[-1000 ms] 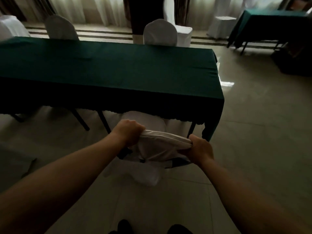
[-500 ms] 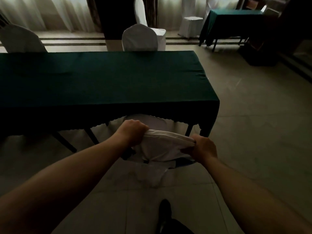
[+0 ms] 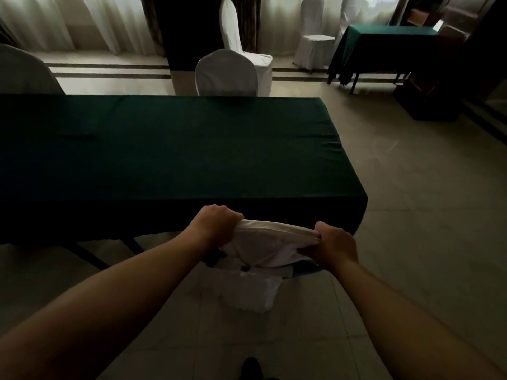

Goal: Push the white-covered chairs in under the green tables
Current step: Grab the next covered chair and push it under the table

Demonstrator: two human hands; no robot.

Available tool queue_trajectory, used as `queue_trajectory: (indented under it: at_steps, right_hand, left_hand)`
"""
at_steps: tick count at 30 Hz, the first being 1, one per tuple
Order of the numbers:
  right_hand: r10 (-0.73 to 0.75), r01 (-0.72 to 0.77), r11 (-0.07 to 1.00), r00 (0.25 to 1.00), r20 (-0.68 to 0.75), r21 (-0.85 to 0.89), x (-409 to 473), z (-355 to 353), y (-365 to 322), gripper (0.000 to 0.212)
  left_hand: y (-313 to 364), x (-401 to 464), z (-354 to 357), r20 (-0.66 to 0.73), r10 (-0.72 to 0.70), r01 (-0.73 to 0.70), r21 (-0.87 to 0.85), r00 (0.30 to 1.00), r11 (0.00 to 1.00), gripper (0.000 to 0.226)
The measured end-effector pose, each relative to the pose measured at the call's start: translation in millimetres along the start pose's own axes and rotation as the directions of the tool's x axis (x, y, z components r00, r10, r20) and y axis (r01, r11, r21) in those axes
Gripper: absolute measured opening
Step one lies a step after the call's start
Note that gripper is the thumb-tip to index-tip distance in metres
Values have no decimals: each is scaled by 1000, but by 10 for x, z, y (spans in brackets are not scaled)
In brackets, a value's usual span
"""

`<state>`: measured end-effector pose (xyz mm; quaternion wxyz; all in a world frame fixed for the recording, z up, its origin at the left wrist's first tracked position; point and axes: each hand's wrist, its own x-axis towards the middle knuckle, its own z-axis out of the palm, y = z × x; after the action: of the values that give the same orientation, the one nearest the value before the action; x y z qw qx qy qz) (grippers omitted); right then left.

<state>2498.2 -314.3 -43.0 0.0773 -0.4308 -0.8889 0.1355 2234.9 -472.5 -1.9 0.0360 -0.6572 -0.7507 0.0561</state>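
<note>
A long table under a dark green cloth (image 3: 175,149) fills the middle of the view. At its near edge, by the right end, stands a white-covered chair (image 3: 263,242); only the top of its backrest and some hanging cover show, the seat is hidden under the table. My left hand (image 3: 216,223) grips the left top corner of the backrest. My right hand (image 3: 332,245) grips the right corner.
Across the table stands another white-covered chair (image 3: 226,74), with one more at the far left (image 3: 24,72). Further white chairs (image 3: 312,42) stand by the curtains. A second green table (image 3: 384,42) is at the back right. Bare tiled floor lies to the right.
The chair has slid forward and its seat has gone under the green cloth. Both hands kept hold of the backrest, and I have stepped closer to the table.
</note>
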Motion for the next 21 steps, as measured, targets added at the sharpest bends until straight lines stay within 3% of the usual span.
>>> queue_trajectory:
  at_steps: [16,21]
  right_hand:
    - [-175,181,969,983,55,-166,977,44,-354,49]
    - [-129,142,975,988,85,-169,941,100,-488,44]
  left_hand:
    - [-621,254,374,8,-126,126,-132,992,983,15]
    - [-723,248,428,21,-112,114,-141,993,983,13]
